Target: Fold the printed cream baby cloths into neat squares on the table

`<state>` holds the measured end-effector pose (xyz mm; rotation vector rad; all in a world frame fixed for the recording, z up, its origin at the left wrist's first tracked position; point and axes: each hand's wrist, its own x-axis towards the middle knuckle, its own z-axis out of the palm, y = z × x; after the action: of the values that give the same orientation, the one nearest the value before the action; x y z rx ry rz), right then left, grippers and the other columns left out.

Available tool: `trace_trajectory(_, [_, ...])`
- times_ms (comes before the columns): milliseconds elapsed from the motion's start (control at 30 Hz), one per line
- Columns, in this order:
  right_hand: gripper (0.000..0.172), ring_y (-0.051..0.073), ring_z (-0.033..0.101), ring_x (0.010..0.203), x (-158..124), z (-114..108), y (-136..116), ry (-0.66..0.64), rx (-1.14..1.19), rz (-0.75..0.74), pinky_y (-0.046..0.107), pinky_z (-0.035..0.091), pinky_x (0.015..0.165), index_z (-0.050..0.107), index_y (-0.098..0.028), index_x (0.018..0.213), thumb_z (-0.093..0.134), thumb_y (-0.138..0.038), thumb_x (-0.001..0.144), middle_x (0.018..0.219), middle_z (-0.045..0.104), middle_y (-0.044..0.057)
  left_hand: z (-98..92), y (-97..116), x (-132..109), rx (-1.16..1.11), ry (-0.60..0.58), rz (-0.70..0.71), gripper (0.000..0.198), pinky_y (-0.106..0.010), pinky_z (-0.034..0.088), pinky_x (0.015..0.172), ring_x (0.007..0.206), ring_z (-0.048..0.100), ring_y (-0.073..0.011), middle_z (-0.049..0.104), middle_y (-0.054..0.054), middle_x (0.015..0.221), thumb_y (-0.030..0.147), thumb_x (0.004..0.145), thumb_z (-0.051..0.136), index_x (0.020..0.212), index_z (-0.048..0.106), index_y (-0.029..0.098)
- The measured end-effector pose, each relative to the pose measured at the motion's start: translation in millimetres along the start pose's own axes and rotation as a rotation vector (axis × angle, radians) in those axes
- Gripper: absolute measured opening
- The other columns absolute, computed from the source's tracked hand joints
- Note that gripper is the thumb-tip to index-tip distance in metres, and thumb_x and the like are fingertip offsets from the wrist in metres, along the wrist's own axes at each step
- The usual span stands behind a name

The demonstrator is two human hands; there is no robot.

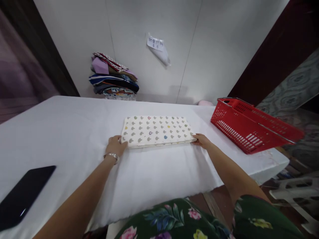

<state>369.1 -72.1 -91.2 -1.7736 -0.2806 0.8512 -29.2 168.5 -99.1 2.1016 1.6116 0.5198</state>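
Note:
A folded cloth (159, 130), white with rows of small grey and a few coloured mushroom-like prints, lies as a flat rectangle in the middle of the table. At its near left corner, my left hand (116, 145) pinches the edge between thumb and fingers; a silver bracelet is on that wrist. My right hand (201, 140) grips the near right corner the same way, with its fingers partly under the cloth. The near edge shows several stacked layers.
The table has a white cover (74, 132). A red plastic basket (249, 122) stands at the right edge. Folded clothes (113, 78) are piled at the back left, against the wall. A black phone-like slab (26, 196) lies at the near left. A paper note (156, 43) hangs on the wall.

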Motion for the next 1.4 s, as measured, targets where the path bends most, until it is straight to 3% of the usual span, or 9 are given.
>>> trace_trajectory(100, [0.031, 0.013, 0.062, 0.063, 1, 1, 2, 0.026, 0.000, -0.009, 0.026, 0.057, 0.057, 0.053, -0.014, 0.100, 0.068, -0.024, 0.075, 0.078, 0.063, 0.005, -7.4, 12, 7, 0.084, -0.131, -0.095, 0.064, -0.038, 0.044, 0.090, 0.111, 0.055, -0.0288, 0.056, -0.017, 0.122, 0.037, 0.072, 0.052, 0.129, 0.040, 0.010])
trace_trajectory(200, [0.032, 0.012, 0.060, 0.059, 2, 4, 1, 0.057, -0.012, -0.017, 0.026, 0.056, 0.053, 0.053, -0.013, 0.103, 0.067, -0.021, 0.075, 0.080, 0.062, 0.006, -9.8, 20, 16, 0.143, -0.216, -0.140, 0.060, -0.039, 0.044, 0.087, 0.110, 0.055, -0.0320, 0.057, -0.021, 0.121, 0.039, 0.073, 0.051, 0.123, 0.045, 0.007])
trace_trajectory(400, [0.045, 0.011, 0.058, 0.062, -8, -3, -6, 0.108, -0.027, -0.120, 0.024, 0.055, 0.056, 0.047, -0.016, 0.119, 0.061, -0.017, 0.076, 0.084, 0.061, 0.004, -17.6, 22, 15, 0.146, -0.189, -0.109, 0.049, -0.035, 0.047, 0.078, 0.100, 0.061, -0.0289, 0.063, -0.017, 0.110, 0.034, 0.069, 0.053, 0.113, 0.052, 0.012])
trace_trajectory(700, [0.051, 0.008, 0.053, 0.049, -34, -11, 25, 0.109, -0.502, -0.125, 0.023, 0.048, 0.050, 0.043, -0.017, 0.129, 0.055, -0.020, 0.080, 0.083, 0.061, 0.003, -18.2, -6, -12, 0.177, -0.232, -0.092, 0.059, -0.039, 0.048, 0.078, 0.094, 0.063, -0.0311, 0.064, -0.017, 0.106, 0.041, 0.073, 0.048, 0.124, 0.044, 0.012])
trace_trajectory(867, [0.059, 0.022, 0.061, 0.088, -29, -8, 15, 0.177, -0.745, -0.197, 0.033, 0.048, 0.079, 0.044, -0.015, 0.130, 0.060, -0.020, 0.074, 0.099, 0.063, 0.011, -21.0, -6, -3, 0.232, -0.206, 0.015, 0.076, -0.041, 0.044, 0.090, 0.111, 0.054, -0.0327, 0.055, -0.020, 0.123, 0.046, 0.074, 0.050, 0.136, 0.030, 0.008])
trace_trajectory(967, [0.055, 0.026, 0.043, 0.122, -27, 8, 4, 0.203, -1.031, -0.509, 0.036, 0.033, 0.101, 0.041, -0.015, 0.133, 0.052, -0.025, 0.080, 0.131, 0.048, 0.014, -18.0, 12, -2, 0.281, -0.048, 0.213, 0.069, -0.040, 0.037, 0.101, 0.126, 0.040, -0.0313, 0.044, -0.019, 0.136, 0.046, 0.077, 0.048, 0.134, 0.036, 0.009])
trace_trajectory(1067, [0.057, 0.023, 0.019, 0.137, -21, 32, -3, 0.121, -1.157, -0.738, 0.037, 0.020, 0.109, 0.031, -0.014, 0.140, 0.041, -0.034, 0.088, 0.148, 0.027, 0.012, -6.9, 33, -1, 0.330, 0.000, 0.377, 0.067, -0.041, 0.025, 0.109, 0.135, 0.025, -0.0282, 0.031, -0.014, 0.146, 0.049, 0.080, 0.041, 0.136, 0.037, 0.011])
trace_trajectory(1233, [0.064, 0.025, 0.009, 0.139, -3, 47, 4, 0.022, -1.273, -0.560, 0.046, 0.013, 0.109, 0.024, -0.015, 0.143, 0.032, -0.050, 0.090, 0.152, 0.016, 0.010, 14.5, 30, 10, 0.417, -0.204, 0.296, 0.078, -0.053, 0.016, 0.109, 0.139, 0.011, -0.0300, 0.017, -0.013, 0.151, 0.059, 0.080, 0.033, 0.141, 0.029, 0.011])
trace_trajectory(1400, [0.063, 0.025, 0.010, 0.139, 2, 39, 13, 0.023, -1.301, -0.527, 0.047, 0.015, 0.109, 0.026, -0.016, 0.142, 0.029, -0.052, 0.090, 0.152, 0.015, 0.009, 19.0, 13, 16, 0.424, -0.232, 0.273, 0.080, -0.054, 0.014, 0.109, 0.140, 0.006, -0.0274, 0.009, -0.008, 0.152, 0.062, 0.080, 0.027, 0.143, 0.024, 0.013])
